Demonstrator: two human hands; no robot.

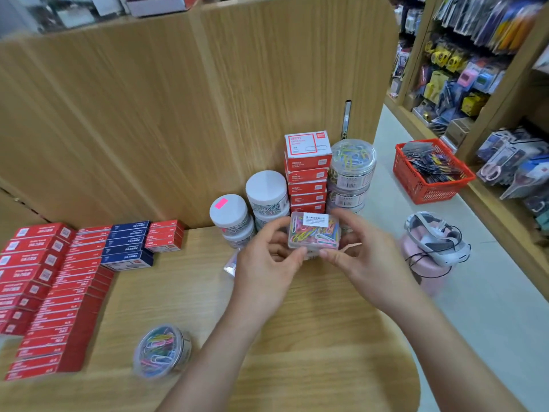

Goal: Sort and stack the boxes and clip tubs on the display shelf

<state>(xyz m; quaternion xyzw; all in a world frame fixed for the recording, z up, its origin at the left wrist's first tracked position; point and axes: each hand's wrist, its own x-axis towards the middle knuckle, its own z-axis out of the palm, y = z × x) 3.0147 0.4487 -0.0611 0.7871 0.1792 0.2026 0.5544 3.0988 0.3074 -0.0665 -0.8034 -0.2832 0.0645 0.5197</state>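
Observation:
A clear rectangular box of coloured paper clips (314, 231) is held above the wooden shelf (297, 337) by both hands, my left hand (267, 263) on its left end and my right hand (359, 254) on its right end. Behind it stands a stack of red boxes (307, 171), with stacked clear clip tubs (352, 168) to its right and white-lidded tubs (267, 190) (228, 214) to its left. A lone round clip tub (162, 350) lies near the front left. Rows of red boxes (47, 286) and blue boxes (129, 243) fill the left side.
A tall wooden back panel (178, 114) closes the shelf behind. To the right on the floor sit a red basket (430, 173) of packets and a pink stool (427, 272) with a headset on it. Stationery racks (475, 69) line the far right.

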